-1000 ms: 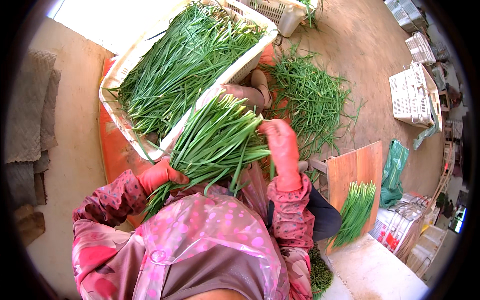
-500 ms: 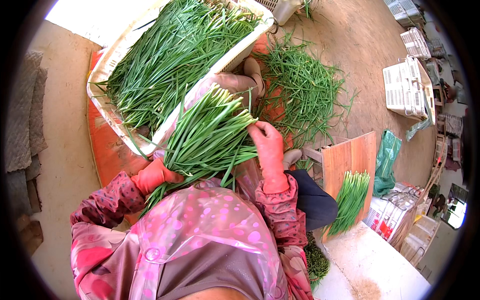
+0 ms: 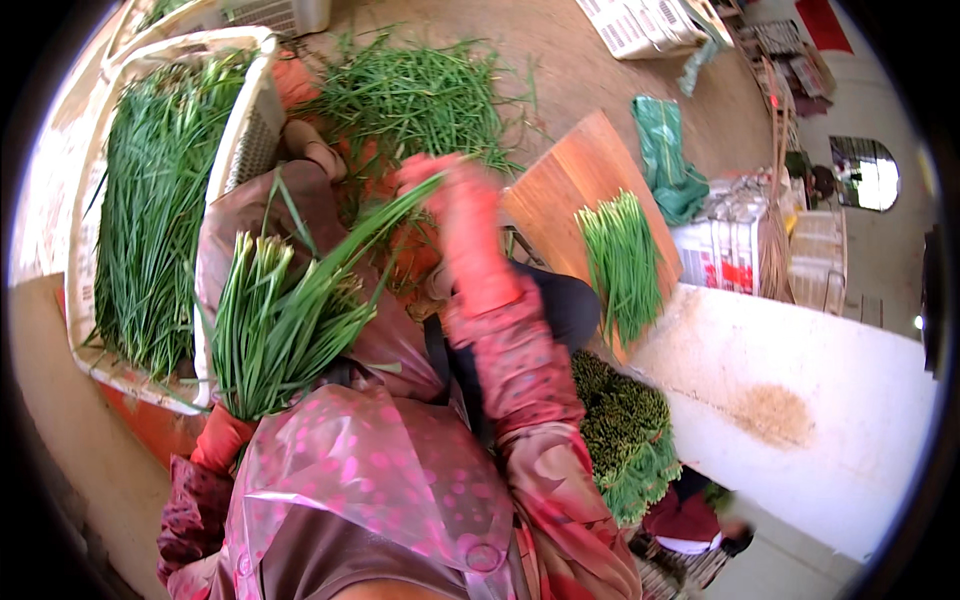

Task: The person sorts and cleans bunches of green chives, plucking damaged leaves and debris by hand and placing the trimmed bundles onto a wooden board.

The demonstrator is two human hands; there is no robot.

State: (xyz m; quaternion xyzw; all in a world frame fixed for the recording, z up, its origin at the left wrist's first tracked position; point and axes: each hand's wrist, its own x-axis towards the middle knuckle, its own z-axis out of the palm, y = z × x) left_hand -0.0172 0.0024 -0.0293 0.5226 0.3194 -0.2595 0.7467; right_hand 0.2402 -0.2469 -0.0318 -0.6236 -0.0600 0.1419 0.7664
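The left hand (image 3: 222, 440), in a red-orange rubber glove, is closed around the lower part of a thick bunch of long, flat green leaves with pale cut ends (image 3: 270, 345). The bunch stands tilted above the lap, its pale ends pointing away from the body, in front of a translucent pink polka-dotted plastic apron (image 3: 375, 465). The right hand (image 3: 445, 195), gloved alike, is raised and pinches a thin strand of long green leaves (image 3: 385, 222) that slants down to the bunch; the hand is blurred, so the exact set of its fingers is hard to tell.

To the left, just beside the bunch, stands a cream-white slatted plastic crate (image 3: 258, 115), filled with similar leaves. Beyond the right hand lies a loose, tangled heap of green leaves (image 3: 420, 100). On the right, a neat green bundle (pale ends aligned) (image 3: 622, 262) rests on a brown wooden board (image 3: 548, 180), near a crumpled green plastic bag (image 3: 665, 160).
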